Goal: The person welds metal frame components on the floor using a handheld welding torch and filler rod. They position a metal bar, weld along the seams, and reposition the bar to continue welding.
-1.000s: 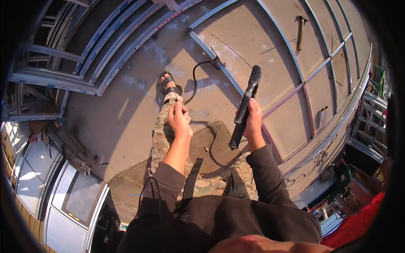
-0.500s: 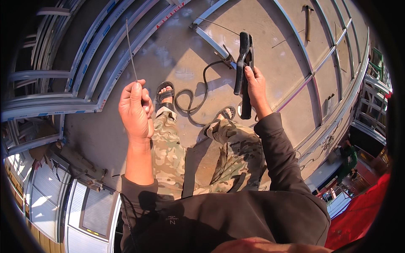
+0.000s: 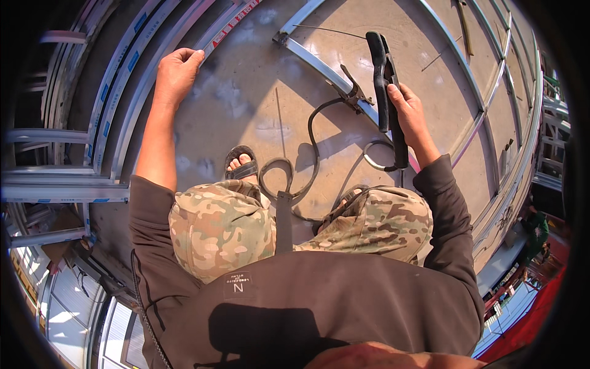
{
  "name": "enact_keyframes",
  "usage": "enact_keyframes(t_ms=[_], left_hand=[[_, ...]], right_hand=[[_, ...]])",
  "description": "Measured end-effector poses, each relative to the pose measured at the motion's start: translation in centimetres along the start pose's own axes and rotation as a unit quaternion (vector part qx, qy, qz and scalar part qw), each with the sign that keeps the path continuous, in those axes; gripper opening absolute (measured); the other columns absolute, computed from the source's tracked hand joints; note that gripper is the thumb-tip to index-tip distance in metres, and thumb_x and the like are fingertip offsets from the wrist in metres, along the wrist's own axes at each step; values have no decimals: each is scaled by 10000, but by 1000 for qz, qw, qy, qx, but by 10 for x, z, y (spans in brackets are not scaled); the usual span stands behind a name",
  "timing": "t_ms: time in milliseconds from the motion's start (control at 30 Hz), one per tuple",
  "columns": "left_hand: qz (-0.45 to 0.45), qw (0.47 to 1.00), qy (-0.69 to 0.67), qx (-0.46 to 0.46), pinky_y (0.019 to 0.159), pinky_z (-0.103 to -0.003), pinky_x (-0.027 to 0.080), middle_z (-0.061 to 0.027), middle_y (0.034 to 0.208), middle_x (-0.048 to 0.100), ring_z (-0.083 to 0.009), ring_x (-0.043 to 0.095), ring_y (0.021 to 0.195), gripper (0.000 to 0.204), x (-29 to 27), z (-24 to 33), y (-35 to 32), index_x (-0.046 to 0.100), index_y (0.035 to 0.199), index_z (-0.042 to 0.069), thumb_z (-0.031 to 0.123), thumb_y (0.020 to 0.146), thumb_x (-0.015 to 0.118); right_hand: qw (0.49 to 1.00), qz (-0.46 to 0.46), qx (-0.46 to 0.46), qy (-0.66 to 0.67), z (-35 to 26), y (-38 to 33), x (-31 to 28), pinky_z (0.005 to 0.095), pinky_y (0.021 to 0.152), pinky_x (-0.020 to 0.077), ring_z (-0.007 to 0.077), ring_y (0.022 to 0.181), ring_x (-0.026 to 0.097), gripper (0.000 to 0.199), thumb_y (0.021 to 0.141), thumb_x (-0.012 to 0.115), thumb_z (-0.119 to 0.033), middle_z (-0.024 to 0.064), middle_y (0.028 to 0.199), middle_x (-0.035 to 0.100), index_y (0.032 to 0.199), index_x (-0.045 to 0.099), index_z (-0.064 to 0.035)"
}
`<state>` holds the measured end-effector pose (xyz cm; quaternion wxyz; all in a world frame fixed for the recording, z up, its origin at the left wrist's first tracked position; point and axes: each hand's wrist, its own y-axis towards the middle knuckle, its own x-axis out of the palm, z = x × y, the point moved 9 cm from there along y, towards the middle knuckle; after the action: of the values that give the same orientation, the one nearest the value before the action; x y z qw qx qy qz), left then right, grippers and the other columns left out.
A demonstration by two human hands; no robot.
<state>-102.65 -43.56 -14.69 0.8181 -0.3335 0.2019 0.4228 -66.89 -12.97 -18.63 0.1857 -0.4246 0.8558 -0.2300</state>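
My right hand (image 3: 413,117) grips a long black handled tool (image 3: 384,67), held upright above a grey metal bar (image 3: 319,64) on the concrete floor. A black cable (image 3: 312,144) loops from under the tool past my sandalled left foot (image 3: 241,165). A clamp (image 3: 353,93) sits on the bar. Reaching out to the left, my left hand (image 3: 177,69) is a closed fist with nothing visible in it, next to a stack of long aluminium profiles (image 3: 117,92). A thin metal rod (image 3: 279,117) lies on the floor between my hands. My knees in camouflage trousers (image 3: 221,224) fill the middle.
Curved metal rails (image 3: 491,104) run along the right side of the floor. A second thin rod (image 3: 329,29) lies near the bar's far end, and a hammer-like tool (image 3: 462,18) at the top right. Metal frames (image 3: 43,184) stand at the left edge.
I have crouched lower. My left hand has swung out to the left towards the profiles and no longer shows the thin rod it held; a rod now lies on the floor.
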Motion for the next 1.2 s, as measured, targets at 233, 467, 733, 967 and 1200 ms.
enact_keyframes(t_ms=[233,467,733,967,1200], left_hand=[[-64,969,233,52,832,-407,519,-118,965,731,-288,686,948,304,79,-21,29,735,970,89,360,885,625],[-59,959,247,123,768,-406,523,-157,903,721,-307,693,874,296,117,-19,34,713,947,40,318,900,624],[-45,948,283,142,810,-450,528,-174,942,709,-355,675,920,269,120,-6,30,708,937,56,306,909,611],[-10,874,412,258,724,-466,546,-166,820,695,-358,692,823,238,119,49,26,669,824,62,270,916,599],[-11,877,423,226,719,-456,541,-146,813,701,-342,688,812,256,114,46,31,678,830,68,311,898,632]], right_hand=[[1000,3,4,2,2,-5,-2,226,414,416,63,478,507,350,979,605,-407,-15,729,558,1031,619,-61],[1000,17,0,22,2,-7,-4,225,411,401,66,474,503,340,977,610,-396,-8,735,559,1017,616,-58],[1000,5,16,8,-3,-10,1,226,433,410,65,522,518,344,968,627,-392,-10,733,555,1023,617,-52],[999,-11,18,-36,0,-7,6,222,446,406,62,533,518,384,954,652,-388,-19,742,552,1115,616,-42],[999,-18,24,-24,5,-5,8,222,420,384,60,479,495,372,975,616,-386,-21,717,544,1110,612,-40]])
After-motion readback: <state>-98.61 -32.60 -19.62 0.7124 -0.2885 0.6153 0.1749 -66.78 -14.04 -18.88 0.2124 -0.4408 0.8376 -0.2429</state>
